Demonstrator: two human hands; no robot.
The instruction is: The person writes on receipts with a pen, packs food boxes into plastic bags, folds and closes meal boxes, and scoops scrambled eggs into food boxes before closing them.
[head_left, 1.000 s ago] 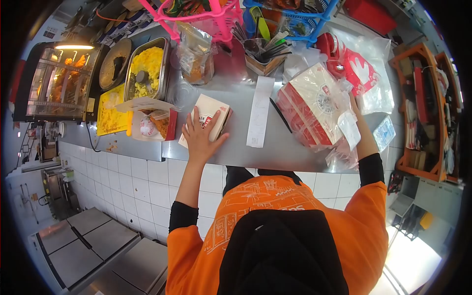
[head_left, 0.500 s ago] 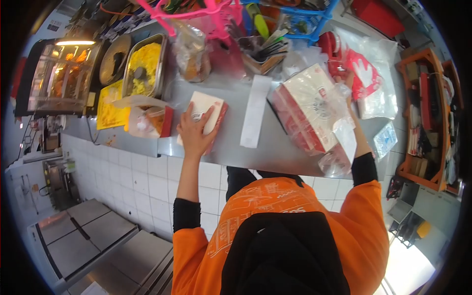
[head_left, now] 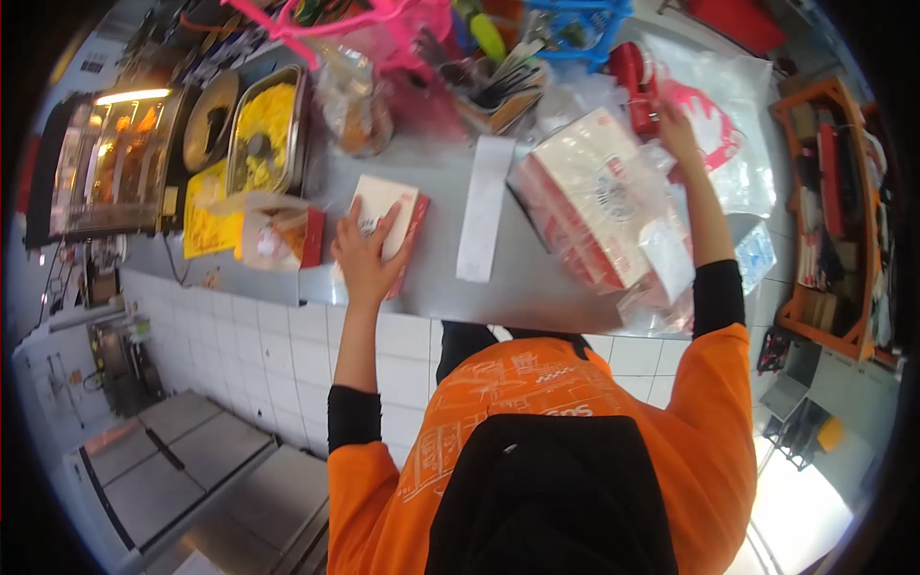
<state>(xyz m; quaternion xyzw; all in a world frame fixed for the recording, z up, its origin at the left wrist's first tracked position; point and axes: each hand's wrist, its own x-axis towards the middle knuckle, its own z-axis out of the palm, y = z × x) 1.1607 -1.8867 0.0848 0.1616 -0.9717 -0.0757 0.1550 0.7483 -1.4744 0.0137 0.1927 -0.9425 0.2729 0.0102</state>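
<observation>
A small white box with red sides [head_left: 402, 203] lies on the metal counter. My left hand [head_left: 366, 254] spans it from above, fingers spread across its top and over the left edge. At the right, my right hand [head_left: 677, 134] reaches past a larger white and red box [head_left: 596, 182] wrapped in clear plastic. Its fingertips are right at the edge of a red tape dispenser [head_left: 636, 88]; I cannot tell whether they grip it. A pink packet with a white glove print [head_left: 707, 129] lies just beyond that hand.
Between the boxes lies a long paper slip [head_left: 485, 209]. A metal tray of yellow food [head_left: 272, 129], a bagged item with a red box [head_left: 278, 235] and a lit display case [head_left: 115, 158] stand left. Pink [head_left: 402, 24] and blue baskets [head_left: 580, 34] stand behind.
My right hand has moved farther forward along the tape dispenser's edge. My left hand stays on the small box. The whole view has shifted slightly.
</observation>
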